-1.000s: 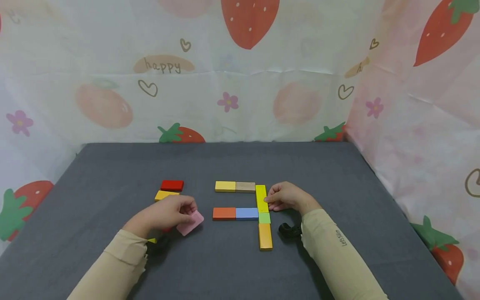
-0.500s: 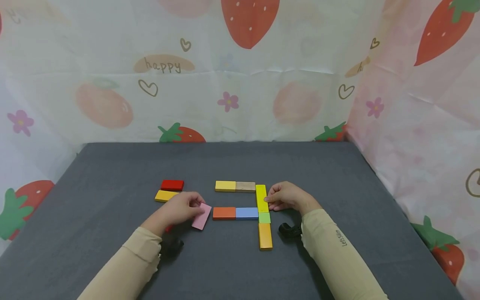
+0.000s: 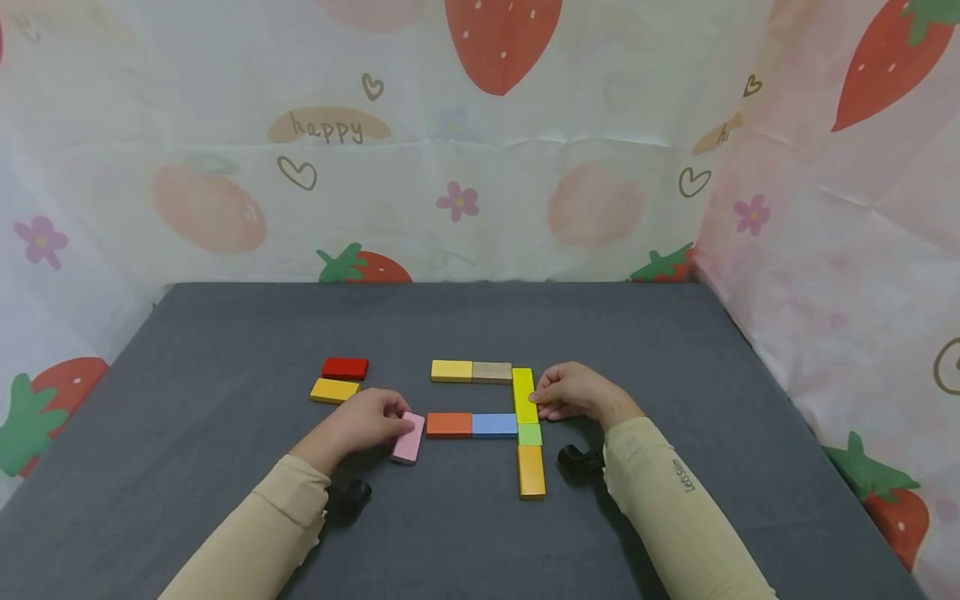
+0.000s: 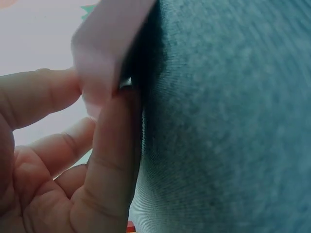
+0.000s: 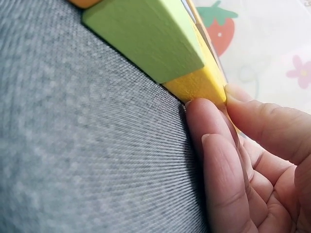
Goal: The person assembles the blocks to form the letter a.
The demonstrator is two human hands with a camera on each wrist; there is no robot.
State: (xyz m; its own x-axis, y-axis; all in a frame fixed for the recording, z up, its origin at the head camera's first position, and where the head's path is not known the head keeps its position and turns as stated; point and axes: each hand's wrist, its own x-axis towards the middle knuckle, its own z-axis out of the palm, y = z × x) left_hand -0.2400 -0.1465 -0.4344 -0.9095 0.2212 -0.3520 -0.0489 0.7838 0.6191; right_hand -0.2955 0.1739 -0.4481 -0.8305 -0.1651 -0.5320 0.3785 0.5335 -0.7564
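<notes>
1. Fingers and thumb of the left hand point(image 3: 365, 421) pinch the pink block point(image 3: 407, 443), which sits at a slant just left of the orange block point(image 3: 449, 426)
2. Right hand point(image 3: 576, 393) fingers curl in to hold the bright yellow block point(image 3: 523, 396) by its edge, thumb on top
3. Green block point(image 3: 529, 434) and amber block point(image 3: 532, 475) extend that column toward the person
4. Blue block point(image 3: 494, 426) lies between orange block and column, on gray cloth point(image 3: 637, 325)
</notes>
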